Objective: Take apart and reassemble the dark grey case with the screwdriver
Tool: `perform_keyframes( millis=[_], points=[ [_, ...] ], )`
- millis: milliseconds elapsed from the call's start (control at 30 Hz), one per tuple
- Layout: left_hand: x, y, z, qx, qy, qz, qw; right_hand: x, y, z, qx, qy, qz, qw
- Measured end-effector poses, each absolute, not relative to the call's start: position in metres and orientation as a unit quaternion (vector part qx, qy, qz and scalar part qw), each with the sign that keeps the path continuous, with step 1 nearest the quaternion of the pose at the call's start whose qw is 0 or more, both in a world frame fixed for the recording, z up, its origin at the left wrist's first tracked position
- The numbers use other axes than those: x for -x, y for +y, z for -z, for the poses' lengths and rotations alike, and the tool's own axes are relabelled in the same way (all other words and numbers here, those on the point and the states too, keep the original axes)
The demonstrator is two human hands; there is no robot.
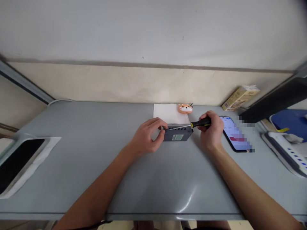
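A dark grey box with vent slots and a pale label stands on the desk in front of me. My left hand is at its left end, thumb and fingers curled around the corner. In my right hand is a screwdriver with a black and yellow handle, held roughly level. Its thin metal shaft runs leftward along the vented edge of the box, and the tip ends close to my left fingertips. Whether the tip touches a screw is too small to tell.
Behind the box lie white paper and an orange animal-faced case. To the right are a lit phone, a carton and a white power strip. A black-screened tablet-like device rests at the far left.
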State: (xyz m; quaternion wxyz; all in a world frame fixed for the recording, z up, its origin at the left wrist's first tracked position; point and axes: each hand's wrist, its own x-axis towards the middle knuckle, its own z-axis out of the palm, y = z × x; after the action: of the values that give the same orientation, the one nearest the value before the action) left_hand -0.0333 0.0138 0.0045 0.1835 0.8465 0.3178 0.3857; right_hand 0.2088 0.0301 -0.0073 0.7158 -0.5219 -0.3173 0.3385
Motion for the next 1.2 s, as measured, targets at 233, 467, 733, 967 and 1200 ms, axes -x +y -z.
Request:
perform_keyframes(
  millis=[233, 467, 733, 967, 1200],
  points=[
    [0.033, 0.013, -0.006, -0.858, 0.293, -0.386, 0.173, -0.204, 0.025, 0.002, 0.512, -0.351, -0.333, 0.709],
    [0.03, 0.012, -0.007, -0.866, 0.288, -0.381, 0.148, -0.201, 0.024, 0.003, 0.519, -0.337, -0.349, 0.704],
    [0.026, 0.013, -0.006, -0.851, 0.29, -0.408, 0.158, -0.204, 0.027, 0.003, 0.506, -0.319, -0.369, 0.711],
    [0.021, 0.008, -0.009, -0.818, 0.308, -0.445, 0.192, -0.206, 0.027, -0.001, 0.502, -0.302, -0.381, 0.716],
    [0.028, 0.032, -0.015, -0.755, 0.43, -0.46, 0.184, -0.233, 0.038, -0.008, 0.455, -0.24, -0.38, 0.769]
  ],
)
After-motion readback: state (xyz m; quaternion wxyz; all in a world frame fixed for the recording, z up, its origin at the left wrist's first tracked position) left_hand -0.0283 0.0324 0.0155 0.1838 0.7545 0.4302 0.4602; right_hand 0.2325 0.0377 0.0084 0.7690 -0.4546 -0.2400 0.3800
